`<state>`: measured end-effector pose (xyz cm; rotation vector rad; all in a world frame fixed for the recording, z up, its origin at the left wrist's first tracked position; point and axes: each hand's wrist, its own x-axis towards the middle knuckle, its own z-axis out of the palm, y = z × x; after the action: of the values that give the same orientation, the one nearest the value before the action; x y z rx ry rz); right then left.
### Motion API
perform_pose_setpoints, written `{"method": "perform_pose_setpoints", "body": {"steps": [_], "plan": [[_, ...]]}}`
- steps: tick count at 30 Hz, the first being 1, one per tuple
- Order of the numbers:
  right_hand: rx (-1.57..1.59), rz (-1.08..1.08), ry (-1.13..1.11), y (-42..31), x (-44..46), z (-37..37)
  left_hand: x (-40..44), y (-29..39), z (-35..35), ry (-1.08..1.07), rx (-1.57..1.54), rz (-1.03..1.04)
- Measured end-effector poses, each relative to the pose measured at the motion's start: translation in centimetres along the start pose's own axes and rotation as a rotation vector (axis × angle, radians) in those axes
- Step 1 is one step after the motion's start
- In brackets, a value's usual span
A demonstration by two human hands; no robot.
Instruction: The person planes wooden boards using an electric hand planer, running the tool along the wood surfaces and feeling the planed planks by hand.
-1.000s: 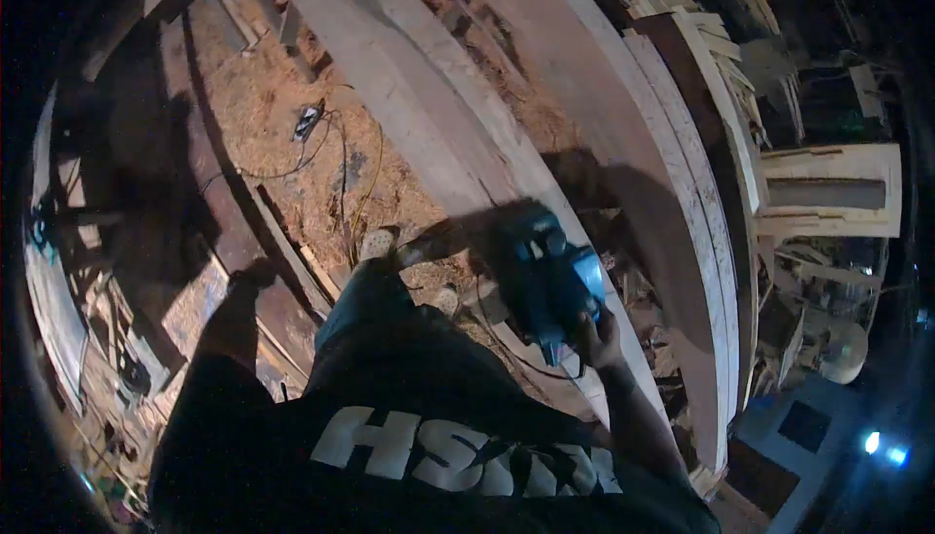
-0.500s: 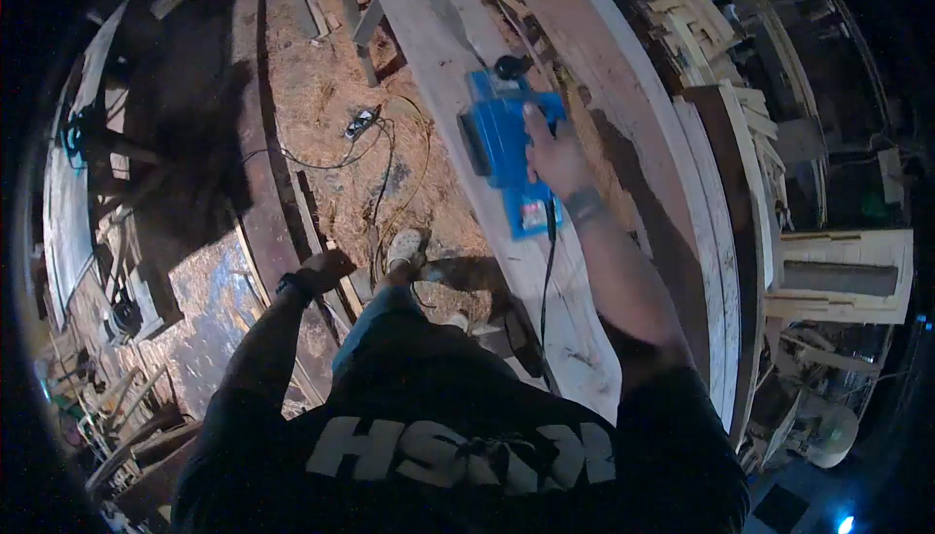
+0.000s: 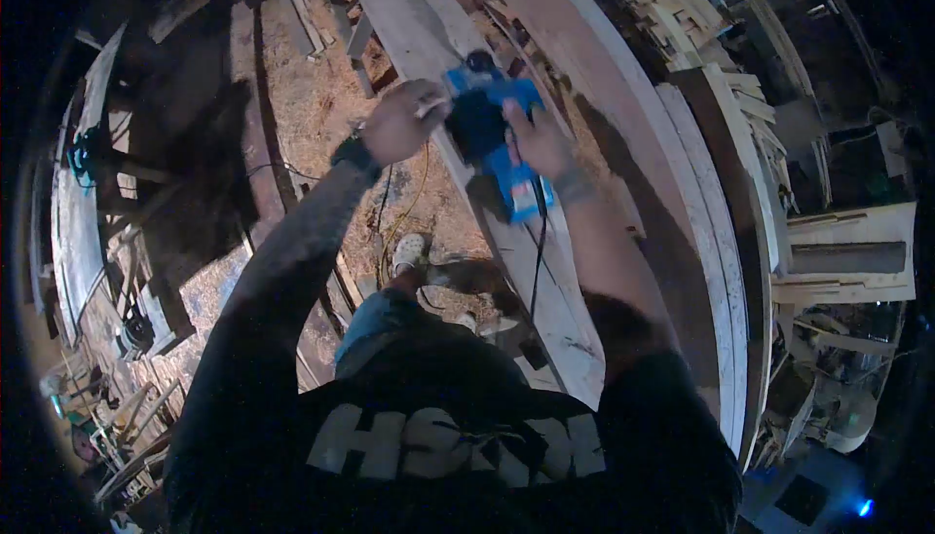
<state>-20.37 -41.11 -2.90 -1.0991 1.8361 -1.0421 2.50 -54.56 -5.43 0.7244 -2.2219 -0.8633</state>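
Note:
A blue electric hand planer (image 3: 519,169) rests on a long pale plank (image 3: 429,42). My right hand (image 3: 542,144) is closed round the planer's handle, and a black cord trails back from it along the plank. Just left of the planer's front half is my left hand (image 3: 397,125), raised beside the plank's edge. Its fingers are smeared by motion, so I cannot make out whether they hold or touch anything. A dark shadow covers the middle of the planer. The black round knob (image 3: 479,60) shows at its front.
Thick boards (image 3: 623,86) run alongside on the right. Cut wood pieces (image 3: 682,22) are piled beyond them. Shavings (image 3: 321,115) cover the floor on the left, where cords lie near my shoe (image 3: 412,250). A wooden panel (image 3: 845,253) stands at the far right.
My left hand has swung up and forward from low on the left to beside the planer. The planer, still in my right hand, appears slightly further left in view, and the view has shifted a little.

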Motion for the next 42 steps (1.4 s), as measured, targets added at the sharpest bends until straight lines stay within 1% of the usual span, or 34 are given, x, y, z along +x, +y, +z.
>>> {"method": "perform_pose_setpoints", "body": {"steps": [1, 2, 3, 4, 5, 6, 7, 9, 10, 11, 12, 14, 15, 18, 19, 20, 21, 22, 23, 24, 26, 28, 30, 31, 32, 33, 34, 36, 38, 39, 40, 41, 42], "plan": [[0.013, 0.047, 0.004, 1.2, -3.5, -1.1, 0.9, 0.0, 3.1, 0.097, 0.135, 0.117], [0.027, 0.093, 0.008, 2.4, -7.4, -2.0, 1.0, 2.7, 5.6, 0.091, 0.232, 0.110], [0.126, 0.176, 0.045, 3.4, -11.6, -2.7, 0.6, 6.0, 8.1, 0.085, 0.331, 0.105], [-0.013, -0.035, 0.105, 7.1, -15.0, -3.8, -0.3, 9.2, 9.9, -0.143, 0.381, 0.023], [0.064, 0.075, 0.078, 8.9, -19.3, -5.1, -1.5, 11.8, 12.8, -0.242, 0.375, 0.057], [0.138, 0.186, 0.058, 10.6, -23.6, -6.4, -3.2, 13.3, 15.9, -0.387, 0.378, 0.132], [0.118, 0.327, 0.012, 8.8, -27.6, -7.9, -6.2, 15.4, 18.9, -0.321, 0.297, 0.200], [0.082, 0.274, 0.127, 12.7, -35.5, -8.8, -10.9, 17.5, 25.3, -0.239, 0.052, 0.393], [0.017, 0.299, 0.108, 12.8, -38.6, -9.8, -11.1, 19.0, 25.1, -0.483, -0.068, 0.472], [0.084, 0.283, 0.100, 13.7, -41.5, -10.4, -10.8, 20.1, 24.8, -0.725, -0.187, 0.542], [0.150, 0.267, 0.087, 13.6, -42.8, -10.7, -10.5, 20.5, 25.4, -0.824, -0.230, 0.620], [0.117, 0.240, 0.073, 14.3, -43.1, -11.4, -10.1, 20.9, 26.5, -1.025, -0.319, 0.767], [0.101, 0.229, 0.066, 14.3, -43.1, -11.5, -9.5, 20.7, 26.3, -1.031, -0.342, 0.789], [0.189, 0.277, 0.095, 15.7, -40.1, -11.1, -6.7, 18.8, 22.9, -0.790, -0.311, 0.811], [0.165, 0.197, 0.043, 13.5, -37.5, -10.7, -5.9, 17.9, 20.9, -0.630, -0.288, 0.727], [0.121, 0.076, 0.086, 12.2, -34.8, -9.8, -5.4, 16.2, 18.8, -0.470, -0.263, 0.642], [0.080, -0.046, 0.128, 11.2, -32.3, -8.6, -5.1, 13.5, 17.3, -0.395, -0.236, 0.526], [0.112, -0.008, 0.115, 10.6, -30.1, -8.4, -5.3, 10.4, 15.5, -0.319, -0.207, 0.410], [0.144, 0.031, 0.103, 10.1, -27.9, -8.1, -5.8, 7.4, 13.6, -0.312, -0.114, 0.252], [0.245, 0.232, 0.034, 9.7, -25.8, -8.2, -6.7, 4.6, 11.5, -0.302, -0.022, 0.093], [0.061, 0.111, 0.037, 6.0, -20.6, -7.1, -10.7, -1.8, 9.0, -0.175, 0.144, 0.022], [0.085, 0.045, 0.052, 8.3, -15.7, -5.1, -15.6, -7.1, 6.4, -0.372, 0.310, -0.117], [0.029, -0.049, 0.068, 9.3, -10.7, -3.9, -19.9, -10.9, 4.3, -0.849, 0.352, -0.488], [-0.014, -0.073, 0.089, 8.8, -8.7, -3.3, -29.0, -22.1, 6.4, -0.823, 0.322, -0.073], [-0.058, -0.096, 0.110, 8.4, -6.8, -2.7, -28.3, -15.2, 3.0, -0.980, 0.400, -0.520], [-0.116, -0.095, 0.146, 7.2, -5.2, -2.0, -34.0, -20.1, 4.0, -1.082, 0.444, -0.461], [-0.148, -0.083, 0.152, 7.1, -3.2, -1.4, -38.1, -21.5, 3.3, -1.067, 0.298, -0.644], [-0.211, -0.057, 0.163, 6.8, 0.6, -0.4, -39.7, -18.8, 2.2, -1.278, 0.368, -0.693], [-0.212, -0.044, 0.158, 5.5, 3.5, 0.8, -43.1, -18.5, 2.1, -1.083, 0.187, -0.478], [-0.189, -0.020, 0.146, 4.3, 4.3, 1.4, -44.8, -20.0, 2.9, -1.080, 0.171, -0.435], [-0.119, 0.038, 0.117, 0.4, 4.4, 1.5, -46.3, -21.8, 3.9, -1.075, 0.156, -0.390], [-0.051, 0.095, 0.087, -1.9, 4.8, 2.0, -47.6, -23.4, 4.8, -1.070, 0.142, -0.345], [-0.055, 0.082, 0.080, -2.3, 6.1, 2.6, -44.4, -21.2, 3.8, -1.076, 0.145, -0.503]]}}
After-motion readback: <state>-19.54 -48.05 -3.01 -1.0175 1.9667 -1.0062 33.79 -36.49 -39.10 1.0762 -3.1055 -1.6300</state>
